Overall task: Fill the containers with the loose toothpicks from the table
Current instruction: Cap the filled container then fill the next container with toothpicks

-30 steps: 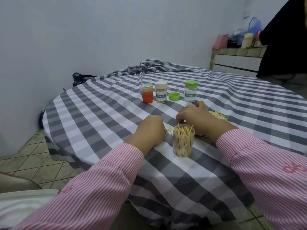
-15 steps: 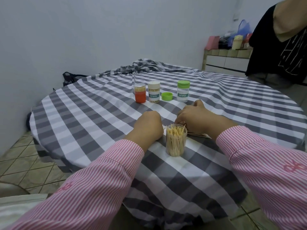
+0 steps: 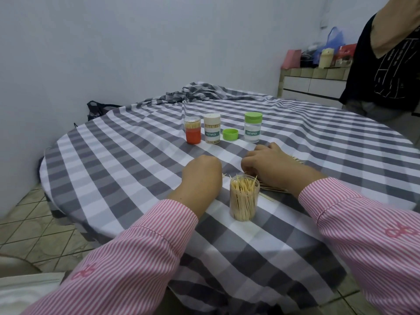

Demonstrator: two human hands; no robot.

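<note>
A clear container (image 3: 244,201) packed with upright toothpicks stands near the table's front, between my hands. My left hand (image 3: 202,176) rests just left of it as a closed fist, with nothing visible inside. To the container's right, my right hand (image 3: 272,164) lies over a pile of loose toothpicks (image 3: 273,189), fingers curled down and pinching at them; more toothpicks (image 3: 297,159) stick out behind the wrist. Farther back stand an orange container (image 3: 192,133), a white-lidded container (image 3: 212,130), a loose green lid (image 3: 230,134) and a green-lidded container (image 3: 253,128).
The round table wears a grey and white checked cloth (image 3: 136,160), bunched at the far edge. A person in black (image 3: 386,64) stands at the far right by a tiled counter (image 3: 313,80) holding bags and jars. A tiled floor (image 3: 34,214) lies to the left.
My head has turned, shifting the view, and the standing person shows more at the right. Both hands stay beside the clear container; the right one keeps working at the toothpick pile.
</note>
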